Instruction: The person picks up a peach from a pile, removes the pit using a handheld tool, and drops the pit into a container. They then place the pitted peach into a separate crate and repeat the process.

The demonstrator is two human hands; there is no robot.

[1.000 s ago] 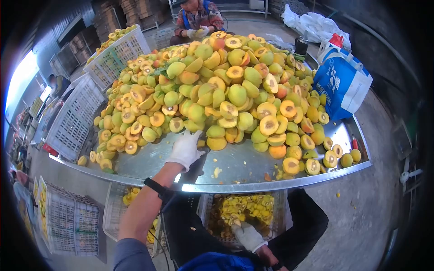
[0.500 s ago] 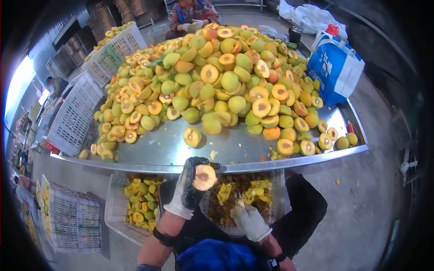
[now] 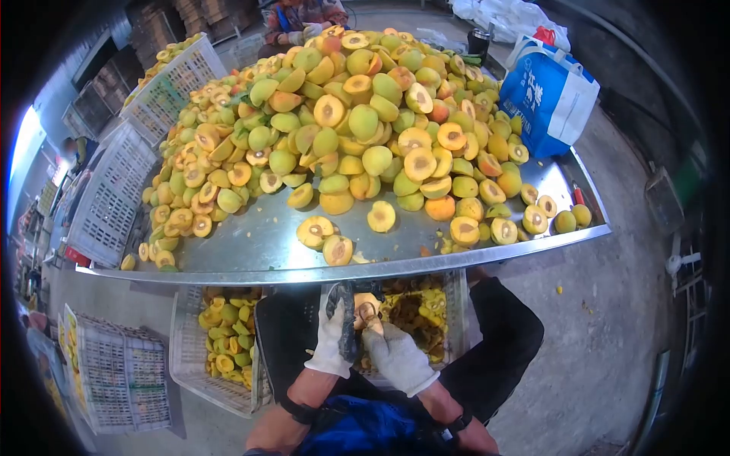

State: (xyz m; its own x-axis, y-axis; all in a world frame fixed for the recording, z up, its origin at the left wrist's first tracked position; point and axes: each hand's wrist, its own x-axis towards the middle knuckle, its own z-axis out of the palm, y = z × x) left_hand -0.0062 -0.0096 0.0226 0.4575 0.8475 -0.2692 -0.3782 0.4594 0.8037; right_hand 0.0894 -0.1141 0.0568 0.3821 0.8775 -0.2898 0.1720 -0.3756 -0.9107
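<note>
1. A halved peach [image 3: 367, 310] was held in the left hand [image 3: 337, 334], its grip clamped round the skin side, near the table [image 3: 251, 251] edge over the crates.
2. The right hand [image 3: 395, 356] was closed at the cut face; whether on a tool could not be told.
3. The fruit was judged light, soft, juicy and slippery; cupping was best.
4. Half a second earlier, the hands were apart.

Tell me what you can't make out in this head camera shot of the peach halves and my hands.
- Tool in the right hand: hidden by the glove; cannot tell what it is.
- Peach half: mostly covered by the left hand and right fingers.
- Crate of scraps: partly hidden by the hands and table rim.
- Person beyond the pile: cut off by the top edge.
</note>
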